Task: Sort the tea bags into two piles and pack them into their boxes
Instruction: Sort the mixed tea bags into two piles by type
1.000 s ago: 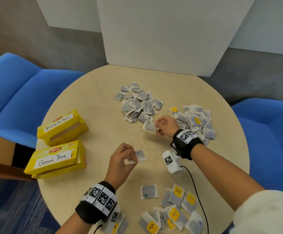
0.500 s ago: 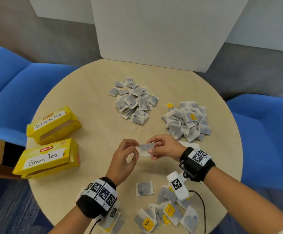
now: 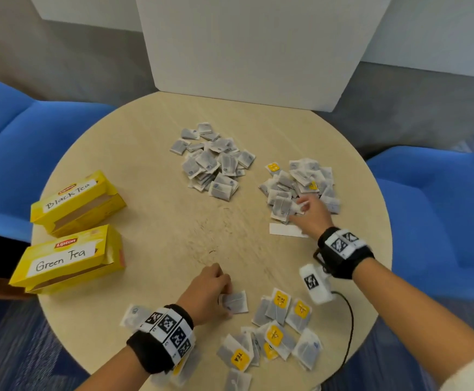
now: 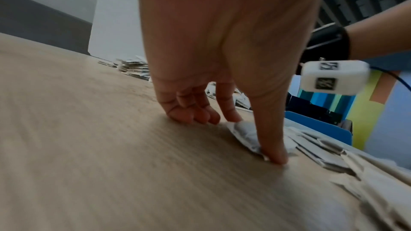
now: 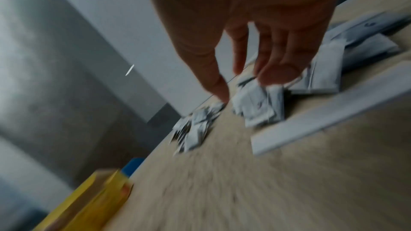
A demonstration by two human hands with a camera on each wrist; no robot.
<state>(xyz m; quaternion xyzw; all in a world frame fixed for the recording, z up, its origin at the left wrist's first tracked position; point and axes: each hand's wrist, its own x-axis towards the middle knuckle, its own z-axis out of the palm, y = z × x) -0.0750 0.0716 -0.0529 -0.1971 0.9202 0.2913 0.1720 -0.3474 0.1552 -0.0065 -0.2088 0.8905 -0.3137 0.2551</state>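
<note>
1. Your left hand (image 3: 206, 292) is down on the round pale wooden table (image 3: 151, 170) near its front edge, thumb and forefinger pinching a single grey-white paper tea bag (image 3: 234, 301) that lies flat on the wood; the wrist view shows the thumb (image 4: 270, 140) pressing one corner of it.
2. Your right hand (image 3: 312, 213) reaches the near edge of the right-hand pile of grey tea bags (image 3: 300, 184); its fingers (image 5: 275, 69) hang loosely curled over the bags, but the picture is blurred and you cannot tell whether they grip one.
3. A second pile of grey tea bags (image 3: 213, 162) sits further left, apart from the first.
4. Unsorted bags, several with yellow tags (image 3: 279, 328), are scattered at the front edge beside your left hand.
5. A white paper strip (image 3: 285, 230) lies just below the right pile.
6. Two yellow cardboard boxes rest at the table's left edge: the one labelled "Black Tea" (image 3: 77, 201) further back, the one labelled "Green Tea" (image 3: 66, 258) nearer, both with their open sides showing.
7. Bare wood lies between the boxes, the piles and your hands.
</note>
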